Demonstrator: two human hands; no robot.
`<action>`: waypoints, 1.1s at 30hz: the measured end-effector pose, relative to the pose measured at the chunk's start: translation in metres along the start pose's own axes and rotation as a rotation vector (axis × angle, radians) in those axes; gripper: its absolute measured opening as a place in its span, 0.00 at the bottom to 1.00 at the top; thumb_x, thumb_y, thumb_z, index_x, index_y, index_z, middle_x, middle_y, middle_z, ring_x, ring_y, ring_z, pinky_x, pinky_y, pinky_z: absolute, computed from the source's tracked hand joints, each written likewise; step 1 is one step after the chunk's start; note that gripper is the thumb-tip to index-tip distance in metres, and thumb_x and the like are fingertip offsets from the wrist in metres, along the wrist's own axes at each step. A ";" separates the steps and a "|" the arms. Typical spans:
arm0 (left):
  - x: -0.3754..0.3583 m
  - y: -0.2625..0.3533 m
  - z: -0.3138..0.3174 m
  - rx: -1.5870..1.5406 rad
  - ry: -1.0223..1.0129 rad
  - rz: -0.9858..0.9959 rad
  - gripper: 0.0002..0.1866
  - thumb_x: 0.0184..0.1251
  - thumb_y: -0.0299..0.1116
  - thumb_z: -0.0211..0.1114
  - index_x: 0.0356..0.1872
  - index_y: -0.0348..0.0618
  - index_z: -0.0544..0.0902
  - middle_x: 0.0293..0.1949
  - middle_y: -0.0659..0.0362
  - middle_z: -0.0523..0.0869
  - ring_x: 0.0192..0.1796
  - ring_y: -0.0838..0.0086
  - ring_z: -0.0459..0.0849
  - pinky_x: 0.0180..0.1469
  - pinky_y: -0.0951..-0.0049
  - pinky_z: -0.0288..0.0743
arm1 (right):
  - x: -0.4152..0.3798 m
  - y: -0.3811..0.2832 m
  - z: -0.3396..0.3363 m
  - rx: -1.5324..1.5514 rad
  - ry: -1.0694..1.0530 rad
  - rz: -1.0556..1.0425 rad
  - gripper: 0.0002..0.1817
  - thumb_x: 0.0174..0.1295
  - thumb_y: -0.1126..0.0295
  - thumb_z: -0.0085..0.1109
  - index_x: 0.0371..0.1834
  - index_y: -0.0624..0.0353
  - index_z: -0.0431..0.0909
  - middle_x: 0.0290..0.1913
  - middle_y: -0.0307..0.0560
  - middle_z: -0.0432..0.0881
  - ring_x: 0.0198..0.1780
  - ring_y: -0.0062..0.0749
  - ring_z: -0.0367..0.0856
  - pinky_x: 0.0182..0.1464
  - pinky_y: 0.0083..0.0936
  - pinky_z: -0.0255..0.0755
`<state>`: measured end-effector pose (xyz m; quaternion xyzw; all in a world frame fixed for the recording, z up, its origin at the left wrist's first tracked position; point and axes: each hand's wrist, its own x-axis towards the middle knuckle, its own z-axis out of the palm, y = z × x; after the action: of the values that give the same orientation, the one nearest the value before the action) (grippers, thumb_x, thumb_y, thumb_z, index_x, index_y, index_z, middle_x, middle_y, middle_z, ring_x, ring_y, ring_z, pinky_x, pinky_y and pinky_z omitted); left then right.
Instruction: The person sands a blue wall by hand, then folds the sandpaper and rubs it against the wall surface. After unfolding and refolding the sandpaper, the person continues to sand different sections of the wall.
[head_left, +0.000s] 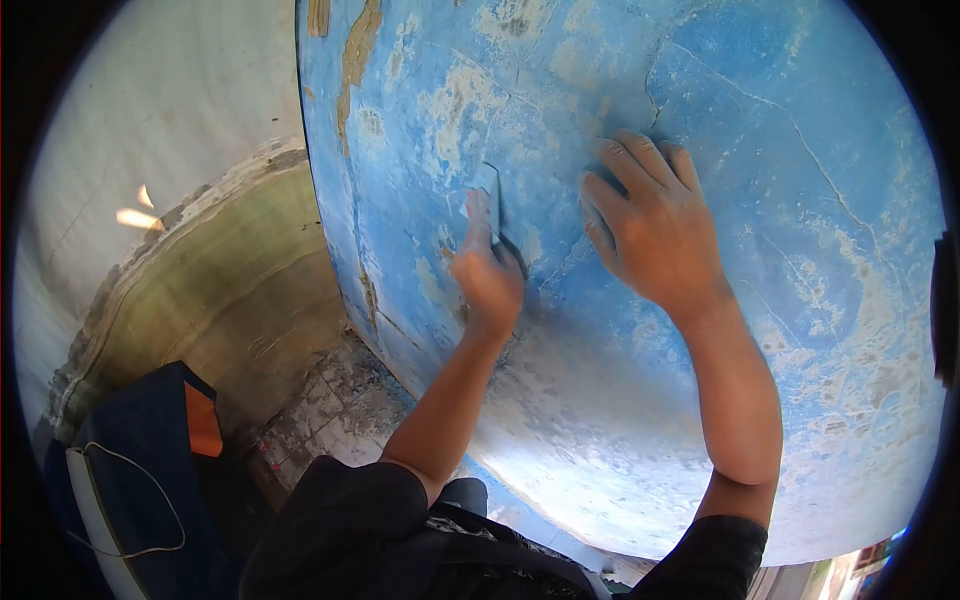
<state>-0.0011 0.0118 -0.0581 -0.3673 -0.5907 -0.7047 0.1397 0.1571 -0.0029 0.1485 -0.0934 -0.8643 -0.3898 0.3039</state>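
A blue wall (600, 90) with worn, peeling paint and cracks fills most of the head view. My left hand (487, 275) is closed around a flat, pale blade-like piece (488, 195) and holds it against the wall. One finger lies stretched along this piece; its exact kind does not show clearly. To the right and a little higher, my right hand (655, 225) rests on the wall with its fingers bent and apart. Pale dust coats its fingertips. No object shows in it.
On the left, a pale wall (200, 90) has a stained greenish lower part (230, 270). Rubble and dust (345, 400) lie on the floor by the wall's foot. A dark blue item with an orange patch (203, 420) and a looped cord (180, 520) stands at lower left.
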 end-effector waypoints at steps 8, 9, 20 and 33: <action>0.004 0.016 -0.012 -0.073 -0.079 -0.106 0.38 0.59 0.09 0.58 0.77 0.30 0.77 0.75 0.31 0.78 0.69 0.43 0.87 0.61 0.61 0.88 | -0.002 -0.009 0.006 0.053 -0.064 -0.020 0.15 0.54 0.67 0.79 0.43 0.56 0.88 0.60 0.45 0.86 0.71 0.39 0.79 0.71 0.42 0.72; 0.005 0.018 -0.007 -0.076 -0.068 -0.107 0.38 0.59 0.09 0.58 0.77 0.30 0.77 0.75 0.31 0.78 0.69 0.43 0.87 0.61 0.61 0.88 | -0.001 -0.010 0.008 0.050 -0.061 -0.031 0.15 0.54 0.67 0.79 0.43 0.56 0.88 0.60 0.45 0.86 0.71 0.39 0.79 0.71 0.42 0.72; 0.029 0.012 -0.006 -0.021 0.042 0.091 0.34 0.65 0.13 0.65 0.76 0.38 0.81 0.68 0.40 0.87 0.58 0.50 0.95 0.46 0.67 0.90 | 0.006 -0.004 -0.006 -0.192 0.140 0.295 0.16 0.61 0.72 0.74 0.53 0.53 0.88 0.78 0.44 0.81 0.83 0.42 0.72 0.79 0.53 0.60; 0.006 0.035 -0.004 -0.018 0.009 0.237 0.32 0.68 0.13 0.64 0.75 0.38 0.82 0.71 0.37 0.83 0.67 0.47 0.89 0.53 0.64 0.89 | 0.004 -0.005 -0.002 -0.157 0.103 0.256 0.17 0.62 0.70 0.75 0.54 0.54 0.88 0.75 0.45 0.83 0.82 0.41 0.73 0.78 0.51 0.61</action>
<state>0.0155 0.0007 -0.0288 -0.4325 -0.5360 -0.6904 0.2213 0.1528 -0.0079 0.1491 -0.2059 -0.7956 -0.4183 0.3869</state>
